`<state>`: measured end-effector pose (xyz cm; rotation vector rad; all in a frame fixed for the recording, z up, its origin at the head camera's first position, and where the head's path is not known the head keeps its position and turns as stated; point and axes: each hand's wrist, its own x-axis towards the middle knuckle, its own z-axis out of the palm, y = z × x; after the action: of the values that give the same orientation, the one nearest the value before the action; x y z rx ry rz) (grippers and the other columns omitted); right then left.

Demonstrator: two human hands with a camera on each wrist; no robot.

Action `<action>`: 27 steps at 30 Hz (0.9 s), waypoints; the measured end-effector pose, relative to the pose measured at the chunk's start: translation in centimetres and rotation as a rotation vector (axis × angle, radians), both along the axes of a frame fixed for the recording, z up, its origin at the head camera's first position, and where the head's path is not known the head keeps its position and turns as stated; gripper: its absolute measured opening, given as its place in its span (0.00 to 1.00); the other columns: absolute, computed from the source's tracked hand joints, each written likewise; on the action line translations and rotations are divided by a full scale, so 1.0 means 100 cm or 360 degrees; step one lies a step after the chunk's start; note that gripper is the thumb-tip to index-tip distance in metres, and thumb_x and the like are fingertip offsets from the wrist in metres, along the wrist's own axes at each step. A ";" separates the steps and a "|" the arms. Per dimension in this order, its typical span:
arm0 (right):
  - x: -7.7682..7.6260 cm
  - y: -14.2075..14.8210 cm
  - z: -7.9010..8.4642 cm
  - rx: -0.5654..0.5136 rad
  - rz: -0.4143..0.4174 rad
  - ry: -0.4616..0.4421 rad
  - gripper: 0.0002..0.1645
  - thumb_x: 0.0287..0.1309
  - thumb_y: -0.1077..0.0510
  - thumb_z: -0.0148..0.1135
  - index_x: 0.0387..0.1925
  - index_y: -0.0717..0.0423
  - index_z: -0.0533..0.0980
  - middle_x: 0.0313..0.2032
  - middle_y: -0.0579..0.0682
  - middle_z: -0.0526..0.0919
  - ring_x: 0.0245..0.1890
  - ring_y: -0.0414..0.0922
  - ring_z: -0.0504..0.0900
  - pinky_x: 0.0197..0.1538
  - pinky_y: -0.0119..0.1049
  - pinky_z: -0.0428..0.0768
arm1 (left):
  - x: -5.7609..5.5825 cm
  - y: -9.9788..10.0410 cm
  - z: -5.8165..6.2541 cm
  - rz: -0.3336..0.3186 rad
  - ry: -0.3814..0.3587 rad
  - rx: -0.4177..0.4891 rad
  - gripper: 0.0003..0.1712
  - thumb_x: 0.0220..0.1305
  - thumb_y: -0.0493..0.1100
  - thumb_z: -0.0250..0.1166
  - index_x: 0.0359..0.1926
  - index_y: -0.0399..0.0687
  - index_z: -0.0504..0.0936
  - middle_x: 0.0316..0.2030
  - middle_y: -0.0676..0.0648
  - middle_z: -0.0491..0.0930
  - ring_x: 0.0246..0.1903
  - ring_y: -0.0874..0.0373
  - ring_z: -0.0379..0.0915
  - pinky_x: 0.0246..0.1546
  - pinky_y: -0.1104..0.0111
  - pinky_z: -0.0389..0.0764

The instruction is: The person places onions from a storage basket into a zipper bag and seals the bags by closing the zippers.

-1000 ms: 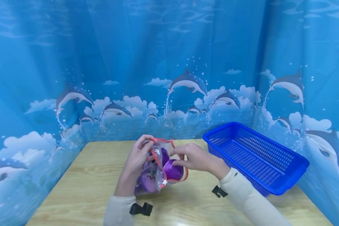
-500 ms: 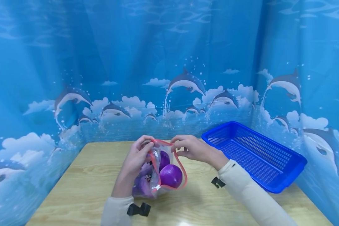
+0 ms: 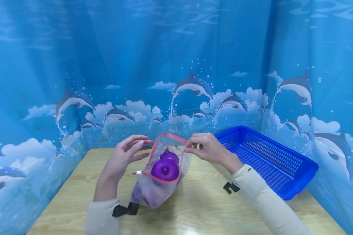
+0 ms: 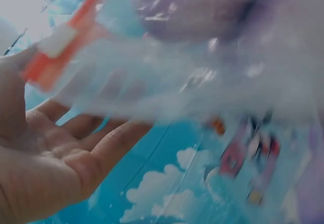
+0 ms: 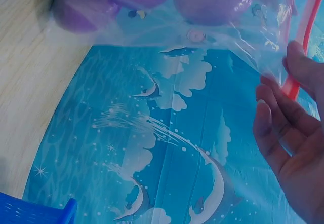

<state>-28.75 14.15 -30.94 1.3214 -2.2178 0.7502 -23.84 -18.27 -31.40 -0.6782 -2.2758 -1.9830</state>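
Observation:
A clear zip bag (image 3: 153, 191) with a red-edged mouth stands on the table, its opening turned up and towards me. Through the mouth shows a glossy purple onion (image 3: 165, 170) with a stub at its middle, and another onion (image 3: 168, 156) lies behind it. More purple round shapes (image 5: 212, 1) show through the film in the right wrist view. My right hand (image 3: 207, 148) pinches the right side of the red edge between thumb and fingers. At the bag's left my left hand (image 3: 125, 155) has its fingers extended by the rim; whether they touch it I cannot tell.
A blue perforated plastic basket (image 3: 264, 160) stands at the right of the wooden table (image 3: 94, 176), partly behind my right forearm. A blue dolphin-print curtain (image 3: 153, 65) hangs behind and at both sides.
The bag's mouth has turned to face me and spread wider. My left hand has let go of the rim and shifted left. My right hand, earlier at the onion, now holds the rim.

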 end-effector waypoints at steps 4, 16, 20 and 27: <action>-0.002 0.004 0.002 -0.0045 -0.0103 0.0001 0.03 0.61 0.57 0.73 0.35 0.53 0.86 0.29 0.43 0.87 0.27 0.33 0.78 0.28 0.26 0.81 | 0.001 -0.015 -0.003 -0.0077 0.0027 -0.0123 0.21 0.80 0.46 0.55 0.67 0.48 0.75 0.64 0.43 0.80 0.64 0.48 0.78 0.62 0.66 0.84; -0.003 0.012 0.009 -0.0167 -0.0315 -0.0074 0.02 0.63 0.58 0.71 0.33 0.50 0.86 0.25 0.43 0.86 0.24 0.34 0.79 0.29 0.31 0.84 | -0.001 -0.017 -0.006 0.0152 -0.0110 -0.0564 0.22 0.66 0.49 0.72 0.57 0.45 0.85 0.56 0.42 0.85 0.59 0.45 0.80 0.58 0.55 0.86; -0.004 0.015 0.011 -0.0169 -0.0321 -0.0169 0.03 0.65 0.57 0.70 0.36 0.52 0.86 0.29 0.44 0.87 0.28 0.37 0.82 0.34 0.32 0.87 | -0.003 -0.012 -0.003 0.0263 -0.0027 -0.0593 0.13 0.69 0.43 0.69 0.50 0.42 0.88 0.48 0.42 0.87 0.52 0.49 0.83 0.53 0.58 0.87; -0.004 0.025 0.017 -0.0268 -0.0323 -0.0264 0.09 0.65 0.72 0.63 0.39 0.58 0.84 0.34 0.53 0.88 0.30 0.46 0.86 0.30 0.29 0.83 | -0.005 -0.007 -0.002 0.0487 -0.0008 -0.0392 0.11 0.71 0.42 0.67 0.46 0.37 0.84 0.47 0.40 0.88 0.47 0.58 0.85 0.53 0.66 0.88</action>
<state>-29.13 16.65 -29.26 0.9684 -2.3147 0.9742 -24.35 -18.98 -31.56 -0.3099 -2.4735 -1.5902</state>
